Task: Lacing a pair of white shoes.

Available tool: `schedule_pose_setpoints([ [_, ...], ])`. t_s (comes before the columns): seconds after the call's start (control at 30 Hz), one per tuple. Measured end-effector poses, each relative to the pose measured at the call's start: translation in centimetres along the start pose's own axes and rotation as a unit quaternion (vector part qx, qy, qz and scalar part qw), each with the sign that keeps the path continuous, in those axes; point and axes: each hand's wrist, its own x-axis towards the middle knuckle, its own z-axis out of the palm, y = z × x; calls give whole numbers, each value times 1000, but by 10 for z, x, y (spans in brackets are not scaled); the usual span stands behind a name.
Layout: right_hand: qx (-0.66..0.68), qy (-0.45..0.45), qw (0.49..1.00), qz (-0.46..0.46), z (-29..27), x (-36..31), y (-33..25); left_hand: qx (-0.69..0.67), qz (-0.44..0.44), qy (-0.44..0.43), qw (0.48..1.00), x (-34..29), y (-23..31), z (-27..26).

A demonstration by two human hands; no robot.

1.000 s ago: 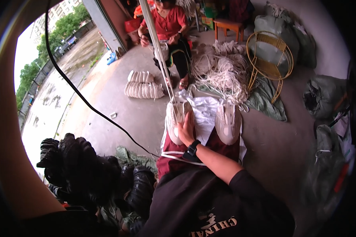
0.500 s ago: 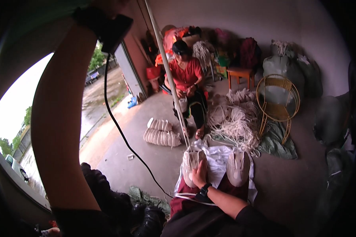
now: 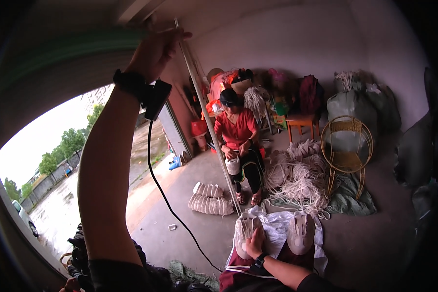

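Observation:
My left hand (image 3: 159, 51) is raised high, its fingers closed on a bundle of pale cords (image 3: 203, 104). The bundle is stretched straight and runs down to my left shoe (image 3: 243, 242); a short end sticks up past my fingers. My right hand (image 3: 255, 242) is bent against the inner side of that shoe, near the cords' lower end; what its fingers hold is hidden. Beside it is my right shoe (image 3: 301, 234), pale like the left. A white cord loop (image 3: 250, 272) lies across my dark red trousers. A white plastic sheet (image 3: 276, 225) lies under my feet.
A seated person in red (image 3: 236, 129) works on a pale bundle ahead. Wound cord bundles (image 3: 210, 204) lie on the floor, with a heap of loose cord (image 3: 297, 180) to the right. A wicker chair (image 3: 346, 146) stands beyond it. A black cable (image 3: 173, 211) hangs from my left wrist.
The view has tilted up, so the scene sits lower and my left hand now shows at the upper end of the cords. My right hand stays at the left shoe.

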Motion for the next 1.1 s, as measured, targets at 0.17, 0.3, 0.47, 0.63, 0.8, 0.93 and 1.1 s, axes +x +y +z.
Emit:
schedule_pose_setpoints([
  [0.17, -15, 16, 1000, -16, -3, -3, 3, 9, -6, 14, 1000, -4, 8, 7],
  [0.3, -25, 5, 1000, 1, -7, -5, 0, -7, -17, -4, 1000, -7, 11, 8],
  [0.47, -22, 12, 1000, -13, -6, -4, 1, -5, -22, -11, 1000, -6, 13, 3],
  [0.63, -28, 7, 1000, -10, -5, -8, 3, -30, -33, -4, 999, -7, 9, -5],
  [0.8, -35, 1, 999, -3, -1, -5, 3, -24, -37, -2, 999, -4, 7, -17],
  [0.93, -26, 2, 1000, -3, -1, -6, 1, -15, -10, -12, 1000, -6, 3, -21],
  [1.1, -12, -16, 999, 27, -2, -3, -1, -6, -19, -15, 1000, -1, -5, -30],
])
